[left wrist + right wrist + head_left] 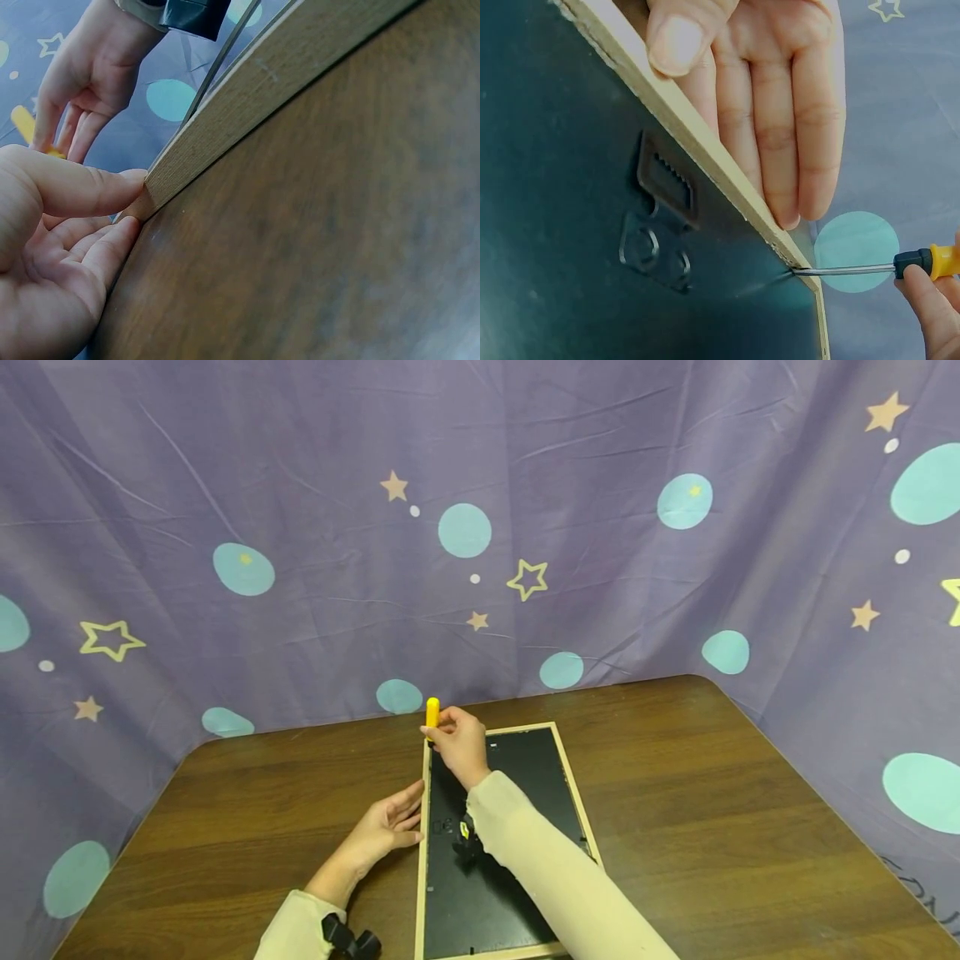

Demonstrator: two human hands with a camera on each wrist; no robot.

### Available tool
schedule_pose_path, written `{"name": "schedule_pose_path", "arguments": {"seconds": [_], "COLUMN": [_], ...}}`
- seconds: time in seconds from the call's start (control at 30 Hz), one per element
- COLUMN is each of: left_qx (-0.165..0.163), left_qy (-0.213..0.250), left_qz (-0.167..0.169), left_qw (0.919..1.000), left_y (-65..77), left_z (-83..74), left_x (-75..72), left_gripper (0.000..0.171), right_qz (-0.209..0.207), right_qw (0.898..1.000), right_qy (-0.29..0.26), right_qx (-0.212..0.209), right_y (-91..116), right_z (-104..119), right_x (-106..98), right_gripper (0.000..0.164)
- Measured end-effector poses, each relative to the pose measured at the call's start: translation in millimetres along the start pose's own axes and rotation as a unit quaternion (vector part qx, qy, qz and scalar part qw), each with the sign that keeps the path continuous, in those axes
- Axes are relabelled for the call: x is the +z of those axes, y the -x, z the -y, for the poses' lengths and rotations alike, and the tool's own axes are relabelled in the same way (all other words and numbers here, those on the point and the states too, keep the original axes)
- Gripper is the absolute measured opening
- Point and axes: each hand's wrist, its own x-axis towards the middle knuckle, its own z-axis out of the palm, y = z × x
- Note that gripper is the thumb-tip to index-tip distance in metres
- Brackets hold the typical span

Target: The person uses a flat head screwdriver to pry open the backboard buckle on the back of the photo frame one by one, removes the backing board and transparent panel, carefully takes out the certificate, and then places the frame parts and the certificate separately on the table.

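Yellow screwdriver in right hand, curtain lettering illegible

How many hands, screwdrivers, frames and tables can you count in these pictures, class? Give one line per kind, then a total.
Left hand and right hand: 2
Yellow-handled screwdriver: 1
Wooden frame: 1
Brown table: 1
Total: 5

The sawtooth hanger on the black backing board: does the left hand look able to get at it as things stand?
Probably yes. The left hand touches the wooden frame close by; only that frame's edge lies between, and nothing appears to cover the sawtooth hanger.
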Motion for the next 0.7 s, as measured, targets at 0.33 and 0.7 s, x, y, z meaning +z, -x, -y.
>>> {"name": "schedule_pose_path", "arguments": {"seconds": [0.33,0.7], "left_qx": [0.002,0.01], "left_qy": [0.0,-0.007], "left_qz": [0.001,0.006], "left_qw": [1.0,0.9999], "left_y": [-1.1,1.6], "left_z": [1.3,-1.4], "left_x": [0.6,-1.1], "left_gripper": [0.08,0.08], "right_qz": [0.001,-0.039], "right_qw": [1.0,0.995], "right_qy": [0.018,-0.066], "right_qx": [-0.015,0.068], "right_y": [0.6,5.5], "right_z": [-0.3,-18.2], "right_x": [0.1,-17.8], "right_gripper": [0.014,0.018]}}
